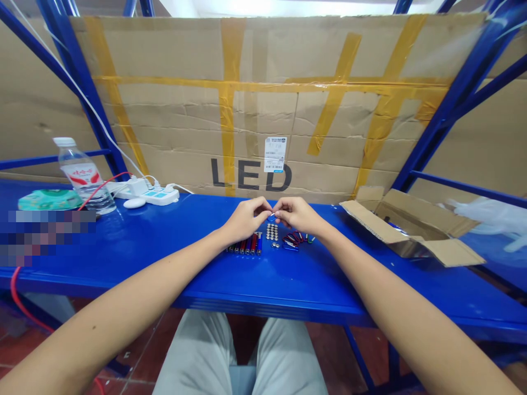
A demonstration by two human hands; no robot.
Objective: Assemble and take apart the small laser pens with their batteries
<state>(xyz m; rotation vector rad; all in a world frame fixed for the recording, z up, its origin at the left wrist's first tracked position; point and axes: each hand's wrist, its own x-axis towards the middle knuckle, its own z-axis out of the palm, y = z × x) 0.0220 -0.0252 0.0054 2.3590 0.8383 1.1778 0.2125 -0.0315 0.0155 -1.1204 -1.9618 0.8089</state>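
My left hand (249, 218) and my right hand (298, 214) meet over the blue table, fingertips pinched on a small blue carabiner (271, 218). Part of it is covered by the fingers. Just below the hands, several silver button cells (272, 231) lie in short rows, with a couple set slightly apart. Beside my left wrist is a row of slim red, blue and dark metal tubes (248, 244), looking like mini flashlights, partly hidden by the wrist. Near my right wrist lies a loose group of red, blue and green carabiners (294, 240).
An open cardboard box (370, 222) stands at the right, clear plastic bags (494, 216) behind it. At the left are a water bottle (84, 175), a green packet (47, 200) and a white power strip (160, 196) with cables. A large taped cardboard sheet (181, 126) closes the back.
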